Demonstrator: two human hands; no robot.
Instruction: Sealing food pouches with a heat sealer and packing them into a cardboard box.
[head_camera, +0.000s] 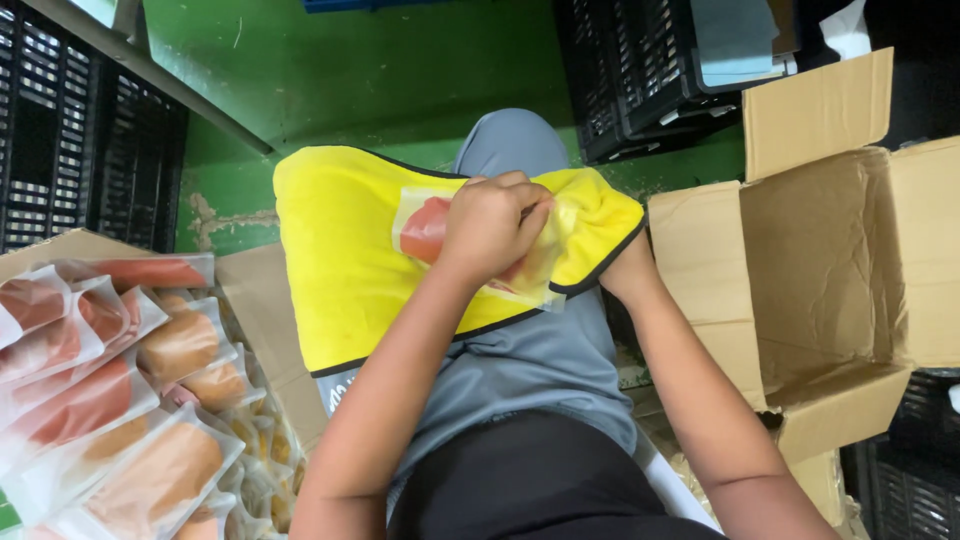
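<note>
left hand (490, 225): closed over a clear plastic pouch (470, 245), fingers curled down on its top, pressing it onto the yellow cloth
right hand (628, 270): mostly hidden beneath the right edge of the cloth, only wrist and forearm showing; whether it is open or closed I cannot tell
clear plastic pouch: lies at the centre of the view on the cloth, a reddish sausage-like piece visible at its 9 o'clock end, the rest under the left hand
yellow cloth (340, 250): black-edged, draped over the person's knee in grey trousers (530, 360)
cardboard box (830, 260): at 3 o'clock, flaps open, just beside the right forearm
pile of sealed pouches (110, 390): at 8 o'clock, reddish and orange-brown pieces inside, overlapping each other in an open carton
black plastic crates (640, 70): at 1 o'clock on the green floor (350, 70); more at 10 o'clock
</note>
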